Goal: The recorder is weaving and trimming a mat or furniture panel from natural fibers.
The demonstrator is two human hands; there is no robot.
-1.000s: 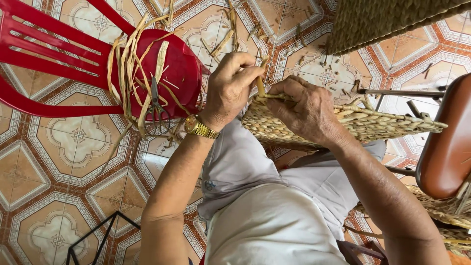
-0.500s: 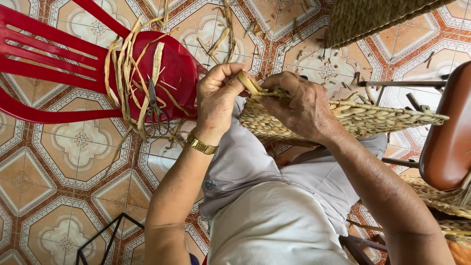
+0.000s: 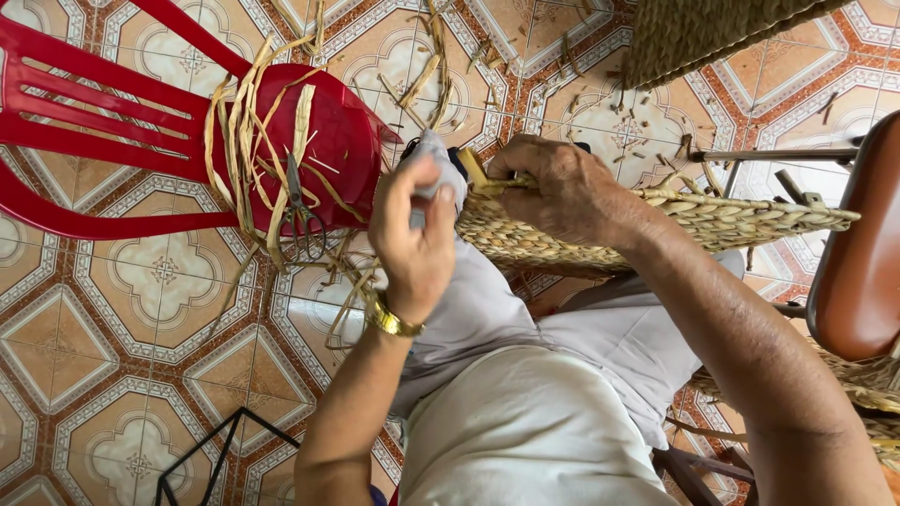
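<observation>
A flat woven straw mat (image 3: 722, 220) lies across my lap, reaching to the right. My right hand (image 3: 562, 192) grips its left end, and a short strand end (image 3: 472, 167) sticks out beside the fingers. My left hand (image 3: 412, 244), with a gold watch (image 3: 392, 320) on the wrist, hovers just left of the mat over my grey-trousered knee (image 3: 469, 300). Its fingers are loosely curled and apart, and I see nothing in them. It does not touch the mat.
A red plastic chair (image 3: 94, 122) stands at the left, with loose dried strands (image 3: 253, 141) and scissors (image 3: 300, 211) on its seat. Another woven panel (image 3: 712, 33) hangs at top right, and a brown chair seat (image 3: 858, 262) is at the right. Straw scraps litter the patterned tiled floor (image 3: 122, 347).
My left hand has let go of the mat's end and drawn back to the left, over my knee. My right hand keeps its grip on the mat.
</observation>
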